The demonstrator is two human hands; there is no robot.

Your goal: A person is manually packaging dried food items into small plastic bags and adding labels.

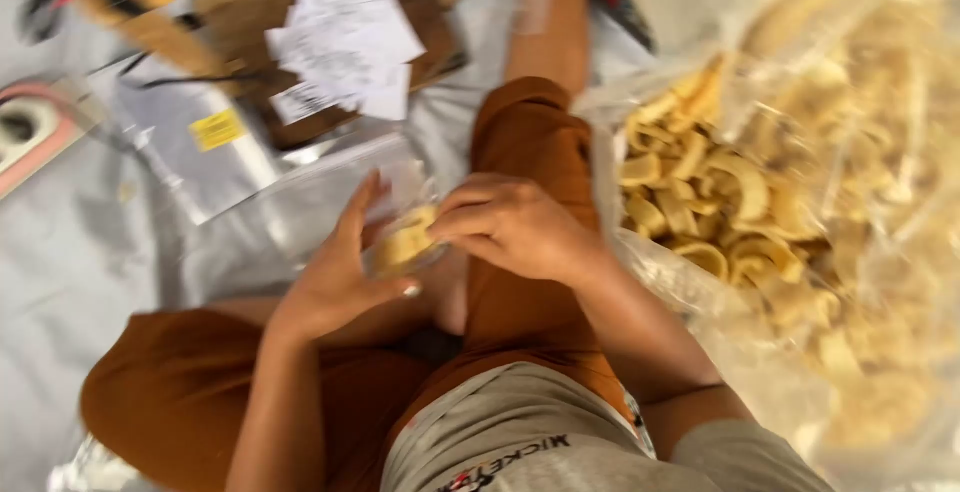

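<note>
Over the lap, the left hand [335, 272] cups a small clear pouch [405, 237] partly filled with pale yellow curled crackers, fingers wrapped round its far side, while the right hand [515, 227] pinches at the pouch's mouth, apparently gripping a cracker, though blur hides it. At right, a large clear plastic bag [790, 202] bulges with the same crackers; silver foil bags [200, 152] lie far left.

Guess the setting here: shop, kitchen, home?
Likely a home floor used for packing snacks: a big clear bag of pale curled crackers, silver pouches, and both hands, left and right, filling a small bag.
</note>
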